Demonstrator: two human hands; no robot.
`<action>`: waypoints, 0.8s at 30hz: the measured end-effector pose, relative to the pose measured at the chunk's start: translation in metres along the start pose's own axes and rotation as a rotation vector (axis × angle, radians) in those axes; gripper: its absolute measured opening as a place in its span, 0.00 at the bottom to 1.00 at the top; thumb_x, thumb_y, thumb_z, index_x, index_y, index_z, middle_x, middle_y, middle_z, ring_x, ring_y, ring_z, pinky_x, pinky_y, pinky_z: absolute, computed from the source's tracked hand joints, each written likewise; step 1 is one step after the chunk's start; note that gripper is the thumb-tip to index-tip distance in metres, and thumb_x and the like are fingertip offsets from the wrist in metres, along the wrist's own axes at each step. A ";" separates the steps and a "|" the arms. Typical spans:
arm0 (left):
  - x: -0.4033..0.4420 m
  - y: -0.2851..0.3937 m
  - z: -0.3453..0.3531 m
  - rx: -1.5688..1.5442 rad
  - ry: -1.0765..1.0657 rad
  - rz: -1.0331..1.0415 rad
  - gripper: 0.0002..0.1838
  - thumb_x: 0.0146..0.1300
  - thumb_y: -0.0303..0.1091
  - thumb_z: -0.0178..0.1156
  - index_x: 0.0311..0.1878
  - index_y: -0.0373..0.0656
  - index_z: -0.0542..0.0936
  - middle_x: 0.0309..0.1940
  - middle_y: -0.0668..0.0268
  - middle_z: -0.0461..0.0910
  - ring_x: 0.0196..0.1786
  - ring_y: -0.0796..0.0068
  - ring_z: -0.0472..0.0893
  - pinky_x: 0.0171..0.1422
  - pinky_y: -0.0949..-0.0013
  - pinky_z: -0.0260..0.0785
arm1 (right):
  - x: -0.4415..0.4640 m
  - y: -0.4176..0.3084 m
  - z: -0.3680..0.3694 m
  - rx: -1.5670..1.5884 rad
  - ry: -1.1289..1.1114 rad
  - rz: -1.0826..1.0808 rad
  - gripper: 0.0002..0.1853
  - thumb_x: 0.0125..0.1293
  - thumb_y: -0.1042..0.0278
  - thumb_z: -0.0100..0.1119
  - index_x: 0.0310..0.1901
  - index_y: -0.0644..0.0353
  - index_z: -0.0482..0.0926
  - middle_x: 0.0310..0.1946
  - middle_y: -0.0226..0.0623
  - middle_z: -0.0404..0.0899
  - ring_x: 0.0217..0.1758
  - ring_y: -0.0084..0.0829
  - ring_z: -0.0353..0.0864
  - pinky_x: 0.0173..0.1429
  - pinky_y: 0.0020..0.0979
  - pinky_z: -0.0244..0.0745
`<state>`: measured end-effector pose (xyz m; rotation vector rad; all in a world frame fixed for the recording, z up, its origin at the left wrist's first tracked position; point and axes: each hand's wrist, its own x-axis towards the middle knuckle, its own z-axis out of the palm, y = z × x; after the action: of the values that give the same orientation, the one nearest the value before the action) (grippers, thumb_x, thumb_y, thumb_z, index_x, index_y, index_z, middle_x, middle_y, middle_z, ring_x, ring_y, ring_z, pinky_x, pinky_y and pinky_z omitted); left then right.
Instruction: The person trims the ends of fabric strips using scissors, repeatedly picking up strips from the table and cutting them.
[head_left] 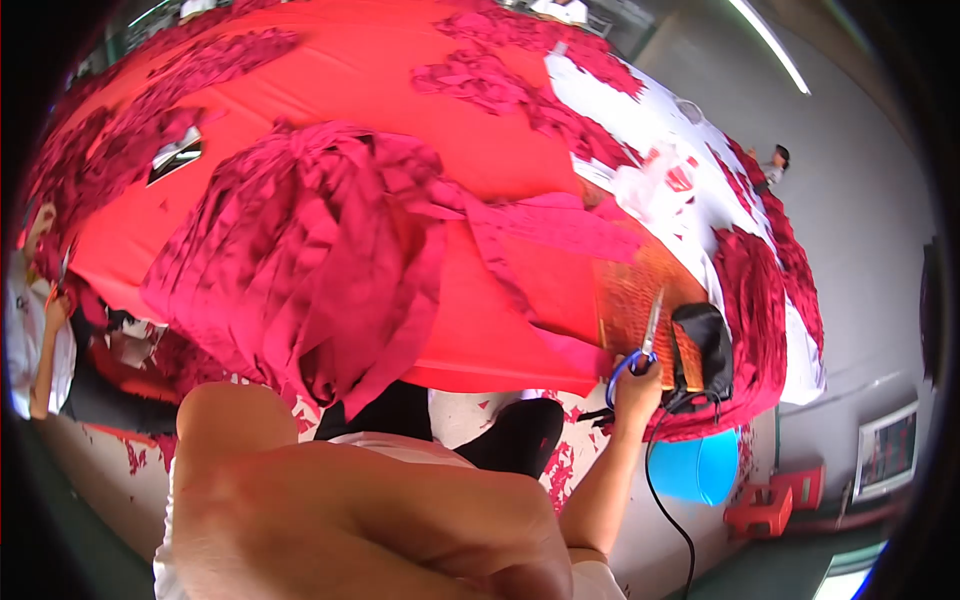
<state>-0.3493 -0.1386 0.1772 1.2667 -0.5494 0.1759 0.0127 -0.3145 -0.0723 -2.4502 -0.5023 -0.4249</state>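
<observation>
My right hand (637,388) grips scissors with blue handles (648,345) at the table's near right edge, their blades pointing up and away. Very close to the camera, my left hand (400,505) fills the bottom middle, blurred, its fingers mostly hidden. A big bundle of dark pink fabric strips (310,250) lies on the red cloth (350,70) and hangs over the near edge. One long strip (560,225) runs from the bundle to the right, and another piece reaches down toward the scissors. Beside my right hand is a black object (704,345) with a cable.
More dark red strips (750,310) hang at the table's right side, above a blue bucket (695,468). Red stools (765,508) stand on the floor. At the left edge a person's hand (60,305) holds scissors. Another person (777,160) is at the far right.
</observation>
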 end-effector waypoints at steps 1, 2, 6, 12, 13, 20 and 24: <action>0.007 0.000 -0.004 -0.013 -0.029 -0.001 0.17 0.55 0.26 0.71 0.42 0.22 0.80 0.20 0.61 0.74 0.16 0.83 0.67 0.18 0.76 0.53 | 0.000 0.000 0.001 -0.037 -0.001 0.025 0.22 0.51 0.54 0.74 0.32 0.62 0.72 0.27 0.48 0.79 0.33 0.51 0.82 0.38 0.45 0.74; 0.017 0.003 -0.008 -0.002 -0.080 0.002 0.16 0.56 0.24 0.71 0.43 0.21 0.80 0.18 0.63 0.72 0.13 0.83 0.66 0.16 0.76 0.51 | 0.000 -0.001 0.000 0.007 -0.014 0.063 0.21 0.51 0.55 0.74 0.33 0.61 0.73 0.27 0.47 0.80 0.33 0.50 0.82 0.39 0.44 0.75; 0.029 -0.008 -0.007 -0.260 -0.026 -0.047 0.14 0.54 0.24 0.72 0.40 0.23 0.82 0.21 0.62 0.74 0.15 0.84 0.68 0.17 0.78 0.52 | -0.003 -0.012 -0.006 0.029 0.006 0.078 0.18 0.53 0.58 0.71 0.31 0.62 0.73 0.27 0.45 0.81 0.32 0.49 0.83 0.40 0.43 0.76; 0.054 -0.037 -0.011 -0.428 -0.070 -0.004 0.20 0.49 0.31 0.76 0.43 0.29 0.85 0.35 0.62 0.74 0.29 0.78 0.72 0.30 0.78 0.59 | -0.003 -0.018 -0.010 0.002 -0.006 0.138 0.16 0.55 0.60 0.68 0.30 0.62 0.73 0.26 0.50 0.80 0.33 0.54 0.82 0.40 0.47 0.75; 0.061 -0.045 -0.014 -0.507 -0.149 0.031 0.19 0.50 0.31 0.75 0.43 0.29 0.85 0.36 0.62 0.73 0.30 0.77 0.72 0.31 0.76 0.60 | -0.004 -0.021 -0.013 0.017 -0.011 0.123 0.16 0.56 0.59 0.67 0.31 0.63 0.72 0.26 0.51 0.80 0.34 0.55 0.81 0.40 0.48 0.75; 0.098 -0.064 -0.006 -0.807 -0.140 0.213 0.19 0.47 0.37 0.76 0.42 0.36 0.86 0.43 0.65 0.70 0.45 0.71 0.70 0.50 0.69 0.60 | -0.004 -0.016 -0.010 0.002 0.023 0.102 0.16 0.57 0.60 0.66 0.31 0.63 0.72 0.26 0.53 0.80 0.33 0.57 0.81 0.39 0.49 0.75; 0.107 -0.077 -0.014 -0.821 -0.218 0.262 0.19 0.45 0.40 0.77 0.39 0.41 0.87 0.42 0.67 0.69 0.46 0.70 0.68 0.53 0.67 0.59 | -0.003 -0.024 -0.014 0.035 -0.009 0.132 0.16 0.56 0.60 0.67 0.30 0.63 0.72 0.25 0.52 0.80 0.32 0.56 0.81 0.39 0.48 0.75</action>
<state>-0.2209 -0.1673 0.1604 0.4121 -0.8636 0.0177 -0.0027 -0.3058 -0.0516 -2.4351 -0.3458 -0.3475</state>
